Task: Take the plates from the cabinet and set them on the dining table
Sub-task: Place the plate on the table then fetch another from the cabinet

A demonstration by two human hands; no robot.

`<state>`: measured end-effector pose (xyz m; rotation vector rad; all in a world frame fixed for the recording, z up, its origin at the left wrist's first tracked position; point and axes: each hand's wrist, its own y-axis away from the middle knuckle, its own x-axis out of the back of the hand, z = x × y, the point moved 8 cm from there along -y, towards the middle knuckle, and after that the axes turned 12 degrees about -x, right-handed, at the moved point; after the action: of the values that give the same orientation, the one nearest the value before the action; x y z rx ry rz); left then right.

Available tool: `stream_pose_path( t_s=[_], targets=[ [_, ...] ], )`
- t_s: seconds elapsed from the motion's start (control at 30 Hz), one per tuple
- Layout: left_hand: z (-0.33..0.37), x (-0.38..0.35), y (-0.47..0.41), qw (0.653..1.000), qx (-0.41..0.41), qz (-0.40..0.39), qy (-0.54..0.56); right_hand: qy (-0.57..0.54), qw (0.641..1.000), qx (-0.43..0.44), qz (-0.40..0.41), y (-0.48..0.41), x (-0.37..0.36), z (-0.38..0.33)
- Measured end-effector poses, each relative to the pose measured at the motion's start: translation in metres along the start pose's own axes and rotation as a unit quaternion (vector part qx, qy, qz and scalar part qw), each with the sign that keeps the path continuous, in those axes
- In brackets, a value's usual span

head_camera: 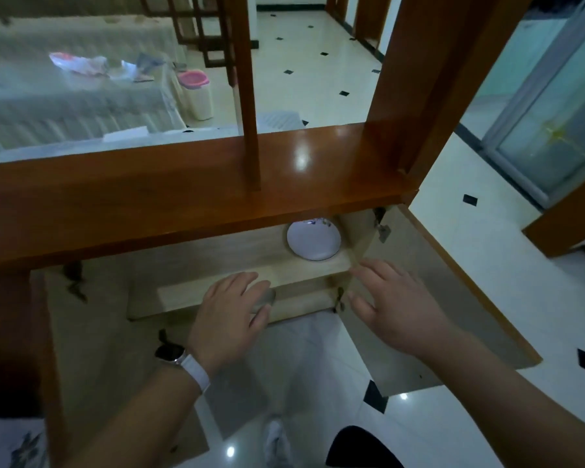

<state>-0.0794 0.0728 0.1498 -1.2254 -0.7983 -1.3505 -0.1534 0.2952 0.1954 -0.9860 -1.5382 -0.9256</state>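
Note:
A white plate (313, 240) lies on the upper shelf (217, 265) inside the open low cabinet, at the shelf's right end, partly under the wooden countertop (183, 197). My left hand (232, 309) hovers over the front edge of the shelves, fingers spread, a watch on its wrist, holding nothing. My right hand (394, 305) is just below and right of the plate, fingers apart and empty, near the inner side of the right cabinet door (429, 298). Neither hand touches the plate.
Both cabinet doors stand open; the left door (98, 349) swings toward me. Wooden posts (247, 96) rise from the countertop. Beyond lies a cloth-covered table (65, 96) with papers, and a pink-lidded bin (196, 92). Glossy tiled floor (318, 62) surrounds the cabinet.

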Motion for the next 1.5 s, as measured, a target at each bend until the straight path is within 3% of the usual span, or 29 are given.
stream_pose_path(
  t_s=[0.3,0.5,0.6,0.73,0.83,0.97,1.2,1.3,1.5],
  targets=[
    [-0.038,-0.061,-0.057,0.999,-0.021,-0.042,0.028,-0.029,0.996,-0.043,-0.078,-0.071,-0.053,0.025],
    [-0.069,-0.104,-0.096,0.995,0.016,-0.092,0.036,-0.043,0.991,-0.057,-0.110,-0.126,-0.094,0.050],
    [-0.074,-0.134,-0.119,0.993,0.024,-0.107,0.042,-0.100,0.981,-0.092,-0.138,-0.152,-0.130,0.067],
    [-0.096,-0.198,-0.149,0.984,0.089,-0.092,0.127,-0.162,0.961,-0.147,-0.171,-0.191,-0.199,0.094],
    [-0.119,-0.259,-0.165,0.952,0.182,-0.053,0.241,-0.230,0.929,-0.207,-0.203,-0.223,-0.252,0.114],
    [-0.149,-0.336,-0.181,0.885,0.309,-0.014,0.349,-0.327,0.877,-0.293,-0.194,-0.260,-0.317,0.137],
    [-0.192,-0.393,-0.222,0.891,0.318,0.016,0.322,-0.445,0.809,-0.364,-0.128,-0.310,-0.379,0.152],
    [-0.211,-0.406,-0.240,0.856,0.352,0.041,0.377,-0.542,0.741,-0.377,-0.121,-0.321,-0.403,0.151],
    [-0.213,-0.413,-0.277,0.865,0.267,-0.007,0.425,-0.641,0.650,-0.390,-0.121,-0.347,-0.421,0.155]
  ],
)
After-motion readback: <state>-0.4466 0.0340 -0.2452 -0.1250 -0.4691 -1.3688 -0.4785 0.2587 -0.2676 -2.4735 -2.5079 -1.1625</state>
